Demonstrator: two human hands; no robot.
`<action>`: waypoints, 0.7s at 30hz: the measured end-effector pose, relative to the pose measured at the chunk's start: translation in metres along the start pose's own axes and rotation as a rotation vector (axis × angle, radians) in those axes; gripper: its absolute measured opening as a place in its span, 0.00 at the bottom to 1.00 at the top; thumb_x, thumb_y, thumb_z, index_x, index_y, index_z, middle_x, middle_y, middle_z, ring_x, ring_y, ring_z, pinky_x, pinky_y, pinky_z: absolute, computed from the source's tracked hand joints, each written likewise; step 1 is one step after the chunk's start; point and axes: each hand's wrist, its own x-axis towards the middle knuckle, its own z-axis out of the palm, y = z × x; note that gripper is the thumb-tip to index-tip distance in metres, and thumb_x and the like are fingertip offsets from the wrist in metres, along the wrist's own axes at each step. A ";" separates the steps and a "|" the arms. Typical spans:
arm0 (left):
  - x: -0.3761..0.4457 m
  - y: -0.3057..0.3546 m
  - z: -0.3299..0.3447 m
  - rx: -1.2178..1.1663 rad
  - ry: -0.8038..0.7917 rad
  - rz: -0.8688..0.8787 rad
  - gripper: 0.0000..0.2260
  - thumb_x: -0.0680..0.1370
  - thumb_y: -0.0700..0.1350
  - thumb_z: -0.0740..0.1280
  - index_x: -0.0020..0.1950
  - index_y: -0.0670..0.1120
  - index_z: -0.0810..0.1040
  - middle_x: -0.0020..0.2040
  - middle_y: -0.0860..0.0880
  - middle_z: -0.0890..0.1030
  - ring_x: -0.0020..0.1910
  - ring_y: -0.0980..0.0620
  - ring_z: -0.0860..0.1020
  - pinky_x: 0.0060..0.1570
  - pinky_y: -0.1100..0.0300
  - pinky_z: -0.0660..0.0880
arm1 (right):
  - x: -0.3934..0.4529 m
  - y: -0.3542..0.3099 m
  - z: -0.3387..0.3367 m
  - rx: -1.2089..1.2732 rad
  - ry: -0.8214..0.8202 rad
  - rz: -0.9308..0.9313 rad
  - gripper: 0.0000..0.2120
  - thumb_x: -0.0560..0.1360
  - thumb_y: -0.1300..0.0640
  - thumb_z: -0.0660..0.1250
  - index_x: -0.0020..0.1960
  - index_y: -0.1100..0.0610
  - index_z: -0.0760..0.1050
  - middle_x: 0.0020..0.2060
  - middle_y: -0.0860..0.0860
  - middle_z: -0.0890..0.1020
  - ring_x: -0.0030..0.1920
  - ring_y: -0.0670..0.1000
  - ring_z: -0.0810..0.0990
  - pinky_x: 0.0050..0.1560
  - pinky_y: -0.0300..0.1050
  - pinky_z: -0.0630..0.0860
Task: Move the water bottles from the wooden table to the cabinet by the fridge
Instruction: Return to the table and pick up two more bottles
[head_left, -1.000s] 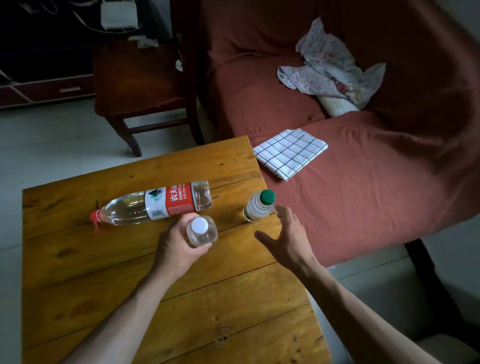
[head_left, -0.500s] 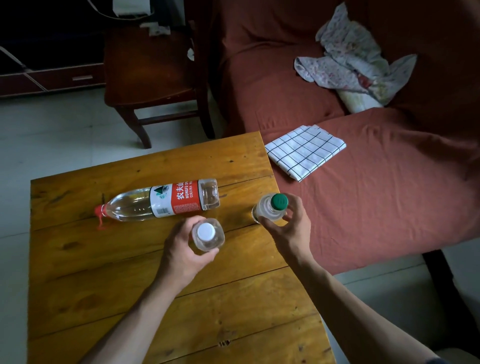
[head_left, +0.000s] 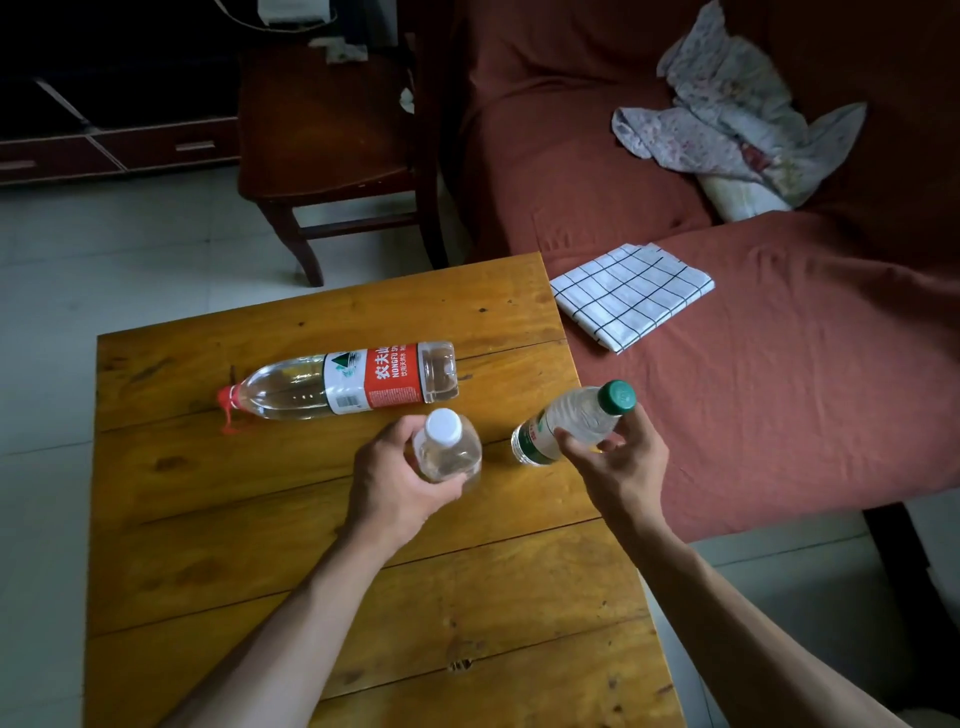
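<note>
Over wooden table (head_left: 270, 525), left hand (head_left: 395, 480) gripping white-capped bottle (head_left: 448, 451), right hand (head_left: 621, 467) holding tilted green-capped bottle (head_left: 574, 418), seemingly lifted.

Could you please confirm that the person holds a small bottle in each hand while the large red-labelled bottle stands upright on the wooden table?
Not quite: in the head view the large red-labelled bottle lies on its side on the wooden table. The left hand does hold the white-capped bottle, and the right hand the green-capped bottle.

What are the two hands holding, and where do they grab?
Left hand grips the white-capped bottle around its body. Right hand grips the green-capped bottle around its upper body.
</note>
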 end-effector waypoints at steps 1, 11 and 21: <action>-0.003 0.004 -0.001 -0.004 -0.004 0.012 0.29 0.60 0.47 0.84 0.58 0.50 0.78 0.50 0.54 0.82 0.49 0.55 0.79 0.44 0.63 0.78 | -0.004 -0.002 -0.004 -0.004 0.004 -0.011 0.26 0.62 0.46 0.79 0.57 0.49 0.76 0.50 0.43 0.83 0.52 0.48 0.83 0.53 0.56 0.82; -0.041 0.071 -0.058 -0.088 0.046 0.188 0.33 0.60 0.47 0.85 0.58 0.58 0.71 0.52 0.66 0.75 0.52 0.71 0.74 0.45 0.80 0.70 | -0.046 -0.072 -0.057 0.054 0.020 -0.191 0.30 0.62 0.50 0.81 0.61 0.54 0.77 0.54 0.45 0.83 0.54 0.45 0.82 0.56 0.50 0.81; -0.095 0.135 -0.156 -0.123 0.187 0.338 0.26 0.63 0.52 0.82 0.56 0.49 0.78 0.47 0.56 0.81 0.45 0.60 0.78 0.35 0.74 0.70 | -0.125 -0.181 -0.112 0.136 0.200 -0.370 0.25 0.62 0.59 0.82 0.56 0.56 0.80 0.49 0.44 0.85 0.50 0.45 0.84 0.57 0.50 0.81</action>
